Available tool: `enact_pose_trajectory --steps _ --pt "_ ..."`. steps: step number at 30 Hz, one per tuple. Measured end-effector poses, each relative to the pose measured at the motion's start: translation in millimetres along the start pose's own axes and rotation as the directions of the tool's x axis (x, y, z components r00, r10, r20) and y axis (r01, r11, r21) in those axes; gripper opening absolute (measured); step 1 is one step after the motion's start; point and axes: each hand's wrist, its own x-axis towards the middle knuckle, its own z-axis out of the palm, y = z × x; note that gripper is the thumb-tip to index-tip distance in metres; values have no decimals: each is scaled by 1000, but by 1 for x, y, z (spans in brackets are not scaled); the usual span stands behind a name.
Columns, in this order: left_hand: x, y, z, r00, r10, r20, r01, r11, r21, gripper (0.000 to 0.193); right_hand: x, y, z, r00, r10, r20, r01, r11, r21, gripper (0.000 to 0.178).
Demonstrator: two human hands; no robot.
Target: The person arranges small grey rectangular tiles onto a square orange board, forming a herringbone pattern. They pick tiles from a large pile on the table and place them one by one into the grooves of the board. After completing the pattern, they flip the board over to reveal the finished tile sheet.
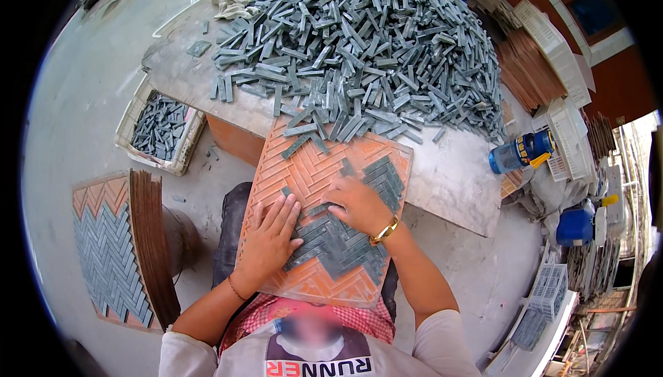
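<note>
Pale grey floor [90, 114] spreads under a dusty workspace. At far left leans a stack of brown panels [148, 239], its outermost face filled with grey strips in a herringbone pattern. Just above it, a white crate [190, 141] on the floor holds more short grey strips. Next comes the desk [456, 170], whitish and powdery, with a crumpled pale cloth [233, 7] near its far left corner and a large heap of grey strips [366, 52] across most of it.

An orange herringbone mould [276, 170] lies between the person's lap and the desk's near edge, a few loose strips overlapping its top. The person's left hand [271, 242] rests flat on its left side, fingers extended and unclenched, a bit of strip just past the fingertips. The right hand [362, 204], a gold bracelet [385, 230] at its wrist, is curled over the mould beside laid strips [338, 242]; whether it grips one cannot be told.

Rightward, a blue bottle [511, 155] lies tilted near the desk's edge, then a blue jug [575, 227] farther out.
</note>
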Motion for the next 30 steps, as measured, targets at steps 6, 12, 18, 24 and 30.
enact_pose_trajectory --steps 6,12,18,24,30 --pt "-10 9 0 1000 -19 17 20 998 -59 69 2 -3 6 993 -118 -26 118 993 -5 20" --pt "-16 16 2 1000 -22 -22 21 999 -31 70 0 -5 16 995 -82 -64 79 995 -55 17" --pt "-14 19 2 999 -36 -25 35 998 -47 71 -1 -9 17 980 -153 -127 142 986 -88 10" --pt "-18 12 -4 999 -33 -25 29 990 -139 73 -36 -51 27 968 230 -102 -228 973 31 9" --pt "-54 15 1 999 3 -43 -8 991 -132 72 -51 -80 49 903 341 -260 -351 936 10 18"
